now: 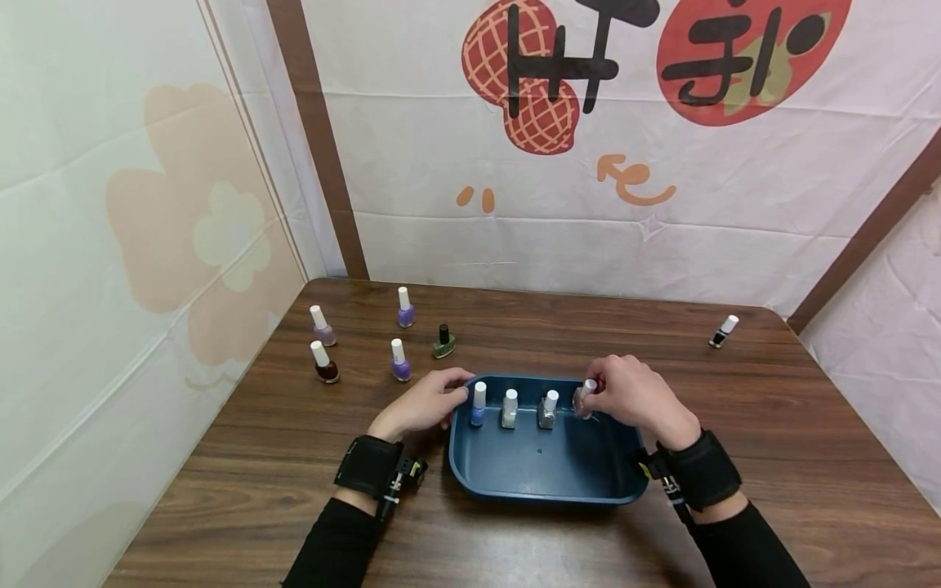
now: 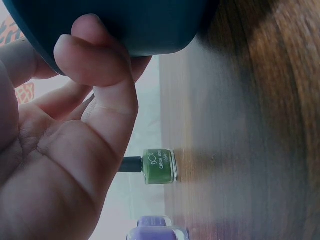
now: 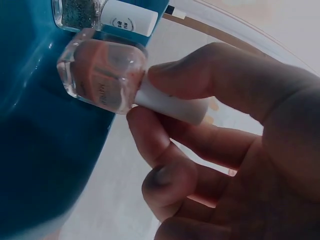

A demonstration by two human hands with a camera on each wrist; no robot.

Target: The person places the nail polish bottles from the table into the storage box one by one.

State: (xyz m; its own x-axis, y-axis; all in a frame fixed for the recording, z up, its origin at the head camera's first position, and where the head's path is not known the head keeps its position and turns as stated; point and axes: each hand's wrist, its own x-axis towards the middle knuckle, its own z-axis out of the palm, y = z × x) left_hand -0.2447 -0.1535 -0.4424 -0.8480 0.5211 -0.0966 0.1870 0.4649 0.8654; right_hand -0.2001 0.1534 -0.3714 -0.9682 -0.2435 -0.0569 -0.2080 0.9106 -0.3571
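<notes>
A dark blue tray lies on the table, with a row of nail polish bottles along its far side: a blue one, a pale one and a glittery grey one. At the row's right end my right hand pinches the white cap of a clear pinkish nail polish bottle between thumb and fingers. That bottle tilts over the tray's far right part. My left hand grips the tray's far left corner, its curled fingers against the outer wall in the left wrist view.
Left of the tray stand a green nail polish bottle, two purple ones, a mauve one and a dark red one. A black bottle with a white cap is at the far right. A printed cloth hangs behind the table.
</notes>
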